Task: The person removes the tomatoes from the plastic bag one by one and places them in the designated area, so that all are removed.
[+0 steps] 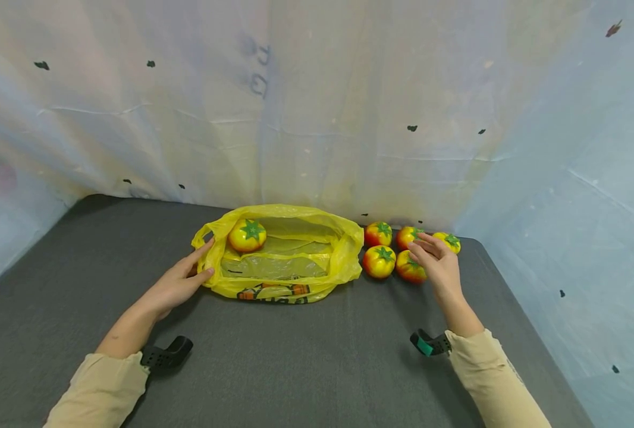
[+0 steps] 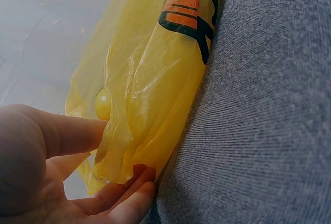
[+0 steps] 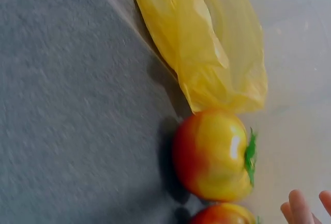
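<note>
Right fingers [image 1: 433,242] near 5 tomatoes [image 1: 409,270]; yellow bag [image 1: 350,252] beside.

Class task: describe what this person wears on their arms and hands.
The left hand and right hand wear no gloves. The sleeves are beige, each with a black strap at its end; the right strap bears a green patch.

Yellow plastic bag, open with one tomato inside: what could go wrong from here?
The left-hand grip holds only the left side of the yellow plastic bag, so its free right rim might fold inward.
The right-hand grip is close to tightly grouped tomatoes; it could nudge one and set it rolling.
The rightmost tomato sits near the table corner and might roll off.
</note>
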Demonstrator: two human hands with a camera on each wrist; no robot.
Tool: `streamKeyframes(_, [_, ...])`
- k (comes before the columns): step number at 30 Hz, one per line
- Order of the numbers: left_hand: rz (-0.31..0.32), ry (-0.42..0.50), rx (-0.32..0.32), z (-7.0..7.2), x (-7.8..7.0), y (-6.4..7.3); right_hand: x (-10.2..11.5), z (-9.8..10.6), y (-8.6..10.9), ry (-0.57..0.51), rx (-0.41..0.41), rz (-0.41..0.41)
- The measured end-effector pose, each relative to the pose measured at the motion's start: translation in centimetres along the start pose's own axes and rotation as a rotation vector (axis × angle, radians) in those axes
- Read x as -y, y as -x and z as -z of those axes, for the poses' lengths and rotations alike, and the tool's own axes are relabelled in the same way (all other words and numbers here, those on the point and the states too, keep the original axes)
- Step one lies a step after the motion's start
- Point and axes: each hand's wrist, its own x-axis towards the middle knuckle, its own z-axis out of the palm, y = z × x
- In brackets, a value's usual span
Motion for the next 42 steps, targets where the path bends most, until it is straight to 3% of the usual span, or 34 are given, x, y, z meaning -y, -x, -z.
streamKeyframes(10, [-0.003,-0.001,0.0,0.0,-0.1,0.0,0.2,-2.1,0.4,-0.069,0.024,0.018])
streamKeyframes(20, [0.003,0.001,0.002,0.1,-0.2,0.1,-0.8,-4.0,0.4,-0.079,0.049,0.103])
streamKeyframes(30, [-0.001,0.007,0.003,0.0,0.0,0.1,0.0,-5.8,0.9,-0.089,0.073,0.076])
streamKeyframes(42, [0.011,-0.003,-0.006,0.0,0.0,0.1,0.3,-8.2,1.1,-0.121,0.137,0.106])
